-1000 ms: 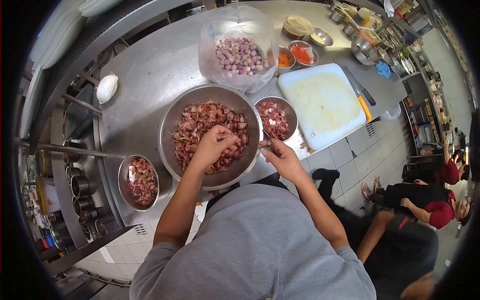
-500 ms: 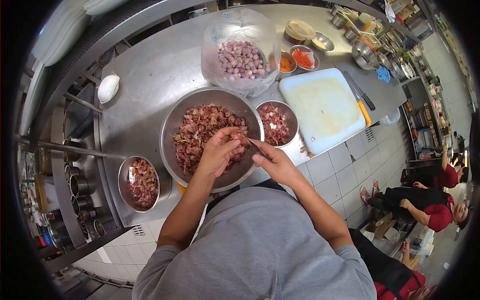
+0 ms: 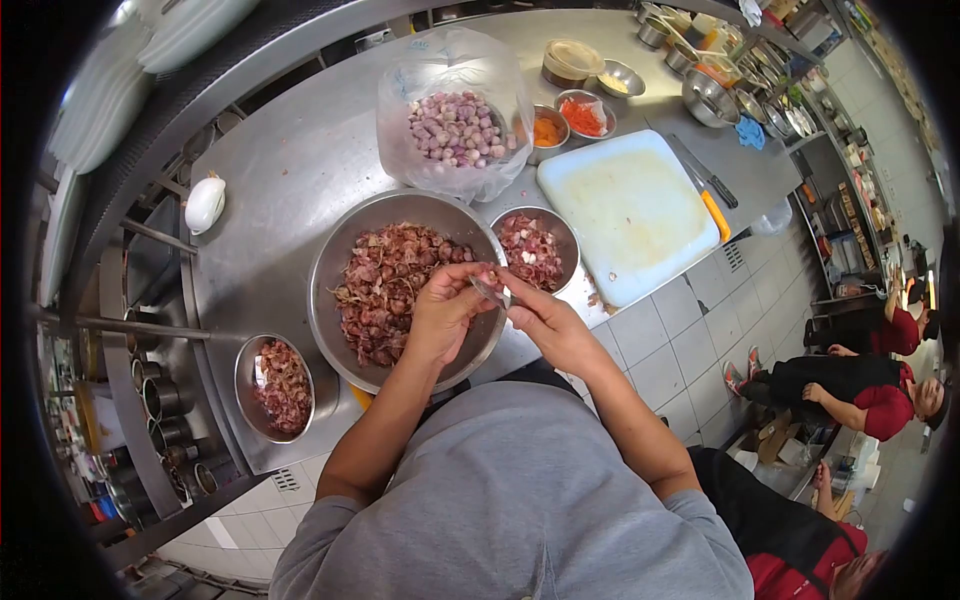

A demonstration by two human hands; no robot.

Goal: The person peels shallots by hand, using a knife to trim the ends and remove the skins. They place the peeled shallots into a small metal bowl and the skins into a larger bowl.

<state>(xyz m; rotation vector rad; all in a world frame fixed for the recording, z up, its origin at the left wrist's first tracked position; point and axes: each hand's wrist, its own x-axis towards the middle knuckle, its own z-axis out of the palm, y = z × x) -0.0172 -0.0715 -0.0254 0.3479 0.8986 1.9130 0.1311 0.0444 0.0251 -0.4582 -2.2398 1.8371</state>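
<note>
Over the right side of a large steel bowl (image 3: 325, 255), both my hands meet. Reddish-brown unpeeled shallots (image 3: 385, 285) and loose skins fill much of that bowl. My left hand (image 3: 445, 310) pinches a small shallot (image 3: 487, 275) at its fingertips. A small knife (image 3: 488, 292) is gripped in my right hand (image 3: 548, 325), its blade against the shallot; its handle is mostly hidden by the fingers. Just beyond my right hand stands a smaller steel bowl (image 3: 574, 262) of shallots and pale pieces. Another steel bowl (image 3: 243, 400), holding skins, stands at the left.
A plastic bag (image 3: 395, 120) of peeled purple shallots (image 3: 455, 128) stands behind the large bowl. To the right lie a white cutting board (image 3: 630, 215) and a knife (image 3: 715, 180). Small bowls of orange (image 3: 548, 130) and red (image 3: 585, 115) food sit behind. Co-workers (image 3: 850, 395) stand at far right.
The view has shifted slightly, moving the table items left in the frame. My hands stay together on the shallot; the blade now lies more across it, with the fingertips closer.
</note>
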